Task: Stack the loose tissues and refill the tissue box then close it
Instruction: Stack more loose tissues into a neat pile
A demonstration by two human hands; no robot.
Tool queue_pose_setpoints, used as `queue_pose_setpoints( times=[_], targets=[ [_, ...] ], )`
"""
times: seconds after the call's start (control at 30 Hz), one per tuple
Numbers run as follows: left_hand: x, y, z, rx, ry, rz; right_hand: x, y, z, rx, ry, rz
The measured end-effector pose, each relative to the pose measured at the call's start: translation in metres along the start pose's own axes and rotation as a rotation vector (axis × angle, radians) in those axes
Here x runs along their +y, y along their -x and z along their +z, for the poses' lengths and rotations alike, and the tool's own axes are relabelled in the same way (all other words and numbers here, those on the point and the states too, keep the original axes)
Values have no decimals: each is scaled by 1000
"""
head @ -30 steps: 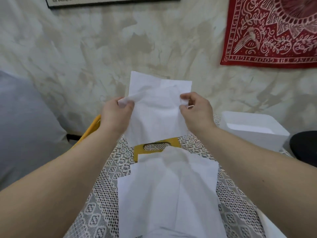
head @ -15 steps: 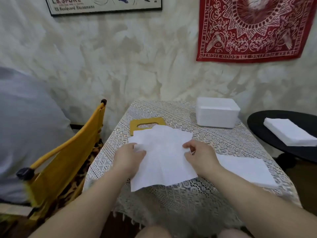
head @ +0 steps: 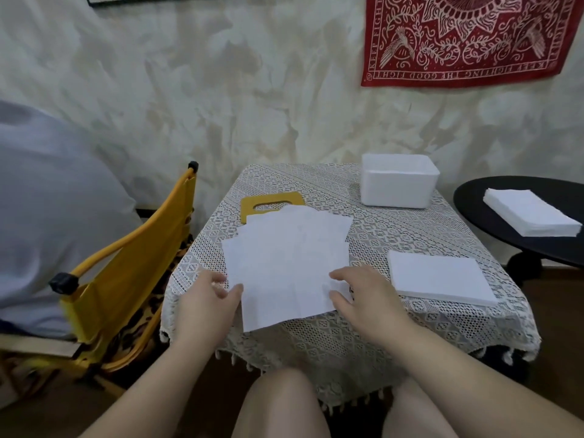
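The left hand (head: 205,298) and right hand (head: 360,295) rest with loose, open fingers on the loose tissues (head: 287,263) between them. The white tissue box (head: 398,184) sits far beyond the right hand.

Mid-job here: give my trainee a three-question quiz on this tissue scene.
1. True or false: the white tissue box stands open on the lace-covered table.
2. Which item is partly covered by the loose tissues? A) yellow slotted lid B) neat tissue stack C) tissue stack on the black side table
3. Fill in: the left hand and right hand rest at the near ____ of the loose tissues.

Key: 1 true; 2 A; 3 edge.
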State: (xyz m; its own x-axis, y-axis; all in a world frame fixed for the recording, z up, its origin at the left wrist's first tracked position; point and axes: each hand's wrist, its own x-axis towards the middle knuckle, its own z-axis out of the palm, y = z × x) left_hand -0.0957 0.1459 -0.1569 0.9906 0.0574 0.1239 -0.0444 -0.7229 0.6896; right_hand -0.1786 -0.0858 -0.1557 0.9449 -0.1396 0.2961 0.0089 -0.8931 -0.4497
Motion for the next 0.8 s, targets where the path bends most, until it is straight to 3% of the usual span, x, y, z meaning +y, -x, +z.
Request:
queue_pose_setpoints(
  times=[0.13,0.27,0.4,0.53,0.67,0.8],
  targets=[
    [-15,16,8,-153,26,-61,4,4,1,-20,-70,75],
    [-3,16,6,-119,273,-74,5,5,-3,-21,-125,101],
    [27,20,-1,-25,361,79,9,7,-5,-31,-193,107],
    [58,23,3,-86,422,222,12,8,-7,-52,-251,132],
    [66,25,19,-330,349,350,12,9,-8,-43,-264,125],
    [45,15,27,-331,-118,588,12,10,-10,-57,-264,123]
  ],
)
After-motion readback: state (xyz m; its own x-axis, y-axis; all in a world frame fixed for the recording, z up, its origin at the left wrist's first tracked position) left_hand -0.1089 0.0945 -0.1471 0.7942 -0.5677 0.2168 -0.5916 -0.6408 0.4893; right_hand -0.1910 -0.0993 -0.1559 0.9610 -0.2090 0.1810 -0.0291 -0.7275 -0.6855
